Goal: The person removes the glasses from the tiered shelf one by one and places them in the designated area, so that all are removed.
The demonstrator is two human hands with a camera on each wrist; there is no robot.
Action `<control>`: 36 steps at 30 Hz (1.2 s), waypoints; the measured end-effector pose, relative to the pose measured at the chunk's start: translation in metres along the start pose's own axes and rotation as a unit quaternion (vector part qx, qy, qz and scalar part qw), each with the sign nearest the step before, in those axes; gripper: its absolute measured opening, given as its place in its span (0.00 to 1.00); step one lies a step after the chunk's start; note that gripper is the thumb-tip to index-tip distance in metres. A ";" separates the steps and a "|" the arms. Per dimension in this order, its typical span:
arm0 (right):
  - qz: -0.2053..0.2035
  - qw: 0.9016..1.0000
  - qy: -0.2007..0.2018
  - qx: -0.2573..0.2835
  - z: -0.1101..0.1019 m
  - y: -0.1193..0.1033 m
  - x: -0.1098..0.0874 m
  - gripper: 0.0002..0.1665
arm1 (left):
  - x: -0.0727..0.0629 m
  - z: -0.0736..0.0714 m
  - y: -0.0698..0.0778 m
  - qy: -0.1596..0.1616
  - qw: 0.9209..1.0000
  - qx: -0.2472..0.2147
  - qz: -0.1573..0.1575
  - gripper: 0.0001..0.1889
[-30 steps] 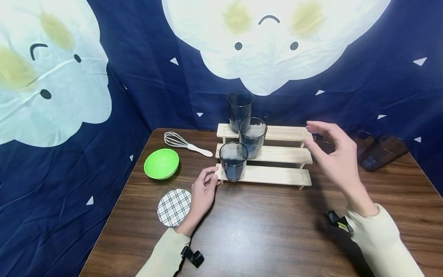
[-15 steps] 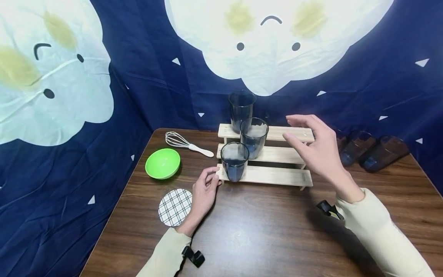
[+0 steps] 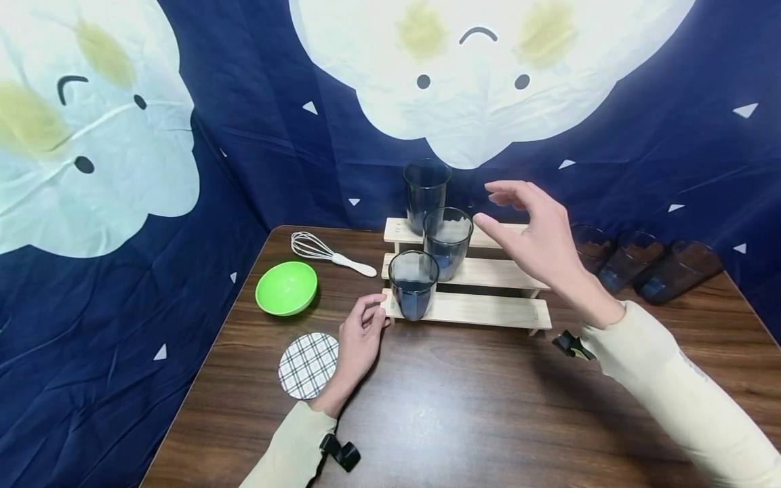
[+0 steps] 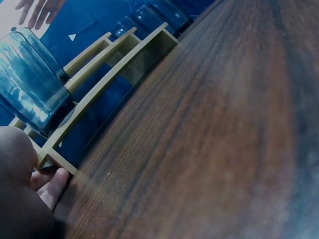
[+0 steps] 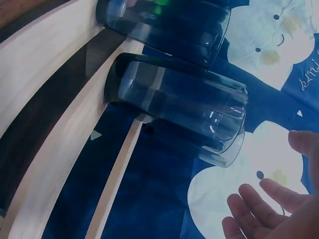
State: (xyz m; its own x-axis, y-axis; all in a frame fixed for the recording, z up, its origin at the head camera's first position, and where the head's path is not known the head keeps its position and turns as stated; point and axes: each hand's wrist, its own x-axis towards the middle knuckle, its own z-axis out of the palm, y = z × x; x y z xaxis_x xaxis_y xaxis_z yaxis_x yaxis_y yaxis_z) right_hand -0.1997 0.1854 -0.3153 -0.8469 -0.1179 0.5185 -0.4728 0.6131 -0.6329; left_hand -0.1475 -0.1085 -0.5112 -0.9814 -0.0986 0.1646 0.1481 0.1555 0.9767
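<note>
A three-step wooden rack (image 3: 488, 308) stands on the table, with one dark clear glass at the left of each step: a front glass (image 3: 413, 288), a middle glass (image 3: 448, 242) and a back glass (image 3: 425, 193). My left hand (image 3: 361, 333) holds the left end of the lowest step; in the left wrist view its fingertips (image 4: 56, 186) curl at the end support. My right hand (image 3: 537, 230) hovers above the rack's right half, fingers and thumb spread apart with nothing between them. Its thumb tip comes close to the middle glass's rim in the head view.
Several more dark glasses (image 3: 677, 271) lie on their sides at the table's back right. On the left are a white whisk (image 3: 332, 256), a green bowl (image 3: 285, 289) and a checked round coaster (image 3: 308, 366). A blue cloth (image 3: 256, 135) hangs behind the table.
My right hand has moved left and up, from the rack's right end toward the middle glass, uncovering the lying glasses. My left hand stays at the rack's end.
</note>
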 end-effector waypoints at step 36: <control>0.090 0.989 -0.121 0.004 0.034 -0.004 0.063 0.56 | 0.000 0.000 -0.002 0.000 1.000 0.003 0.006 0.13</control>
State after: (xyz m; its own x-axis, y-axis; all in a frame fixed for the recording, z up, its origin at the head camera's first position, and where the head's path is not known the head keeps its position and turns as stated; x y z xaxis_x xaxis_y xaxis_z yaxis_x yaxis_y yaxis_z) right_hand -0.2595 0.1492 -0.2994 -0.9501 -0.1914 0.2463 -0.3112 0.6346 -0.7074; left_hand -0.1480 -0.1091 -0.5132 -0.9796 -0.0963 0.1762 0.1592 0.1628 0.9737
